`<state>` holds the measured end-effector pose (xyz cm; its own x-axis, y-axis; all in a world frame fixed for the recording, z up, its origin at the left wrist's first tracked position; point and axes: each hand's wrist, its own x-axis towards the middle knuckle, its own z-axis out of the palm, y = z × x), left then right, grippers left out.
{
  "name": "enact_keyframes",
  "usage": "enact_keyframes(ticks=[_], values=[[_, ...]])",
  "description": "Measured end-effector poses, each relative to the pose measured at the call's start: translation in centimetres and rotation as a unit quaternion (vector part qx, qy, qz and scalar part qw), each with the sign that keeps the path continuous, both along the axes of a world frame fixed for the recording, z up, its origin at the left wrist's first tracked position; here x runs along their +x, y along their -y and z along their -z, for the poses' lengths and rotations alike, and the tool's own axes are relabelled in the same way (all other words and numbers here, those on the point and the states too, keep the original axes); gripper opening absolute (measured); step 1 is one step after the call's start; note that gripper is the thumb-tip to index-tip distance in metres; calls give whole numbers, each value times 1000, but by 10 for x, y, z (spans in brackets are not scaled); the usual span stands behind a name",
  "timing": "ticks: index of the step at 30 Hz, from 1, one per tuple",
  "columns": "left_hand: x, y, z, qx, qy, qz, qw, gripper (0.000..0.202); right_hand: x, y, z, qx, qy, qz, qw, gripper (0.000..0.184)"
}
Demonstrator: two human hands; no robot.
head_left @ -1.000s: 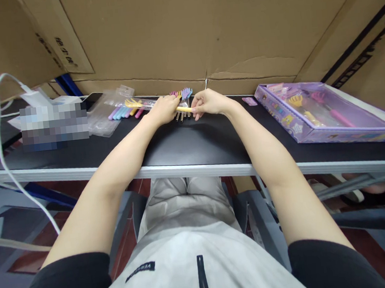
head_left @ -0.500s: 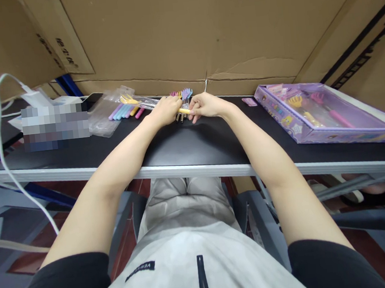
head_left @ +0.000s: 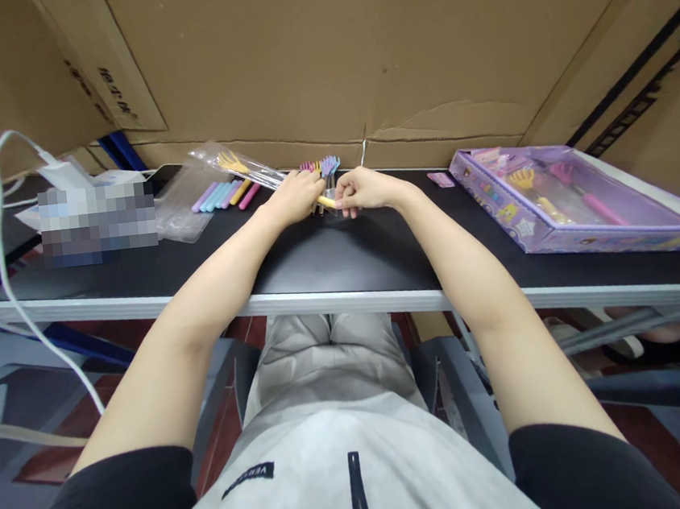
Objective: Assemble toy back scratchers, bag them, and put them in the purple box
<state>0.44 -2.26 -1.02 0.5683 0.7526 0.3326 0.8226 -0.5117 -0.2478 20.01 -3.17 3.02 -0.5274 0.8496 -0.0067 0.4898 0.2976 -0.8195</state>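
Observation:
A yellow hand-shaped back scratcher (head_left: 231, 162) lies slantwise in a clear plastic sleeve (head_left: 262, 172), its claw to the upper left. My left hand (head_left: 296, 194) is closed over the middle of it. At the lower right end, my right hand (head_left: 362, 189) pinches the yellow handle tip with thumb and fingers. Just behind and between the hands lie several back scratcher heads (head_left: 329, 163) in pink, yellow and lilac, their metal shafts partly covered by my hands. Left of my left hand is a row of coloured handles (head_left: 228, 195) in lilac, blue, yellow and pink.
Empty clear bags (head_left: 181, 214) lie beside the handles. A purple display box (head_left: 612, 242) with a yellow and a pink scratcher stands at the right, a small pink card (head_left: 441, 180) near it. A white cable (head_left: 0, 233) hangs over the left side. Cardboard (head_left: 296, 65) walls the table's back.
The sleeve's claw end has swung up and slightly right, so the scratcher slants more steeply. Its handle end has dropped slightly. Both hands keep their hold.

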Motion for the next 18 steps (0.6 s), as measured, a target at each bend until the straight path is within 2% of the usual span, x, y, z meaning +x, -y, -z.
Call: enact_keyframes(ticks=[5, 10, 13, 18], values=[[4, 2, -2, 2, 34, 40, 999, 33, 12, -1, -10, -19, -36, 19, 999, 30], [15, 10, -4, 25, 53, 113, 992, 35, 19, -7, -14, -25, -153, 135, 979, 31], [23, 18, -5, 40, 62, 141, 987, 39, 14, -10, -8, -84, -206, 172, 960, 30], [32, 25, -7, 19, 67, 166, 984, 38, 6, -9, 0, -199, -248, 142, 937, 33]])
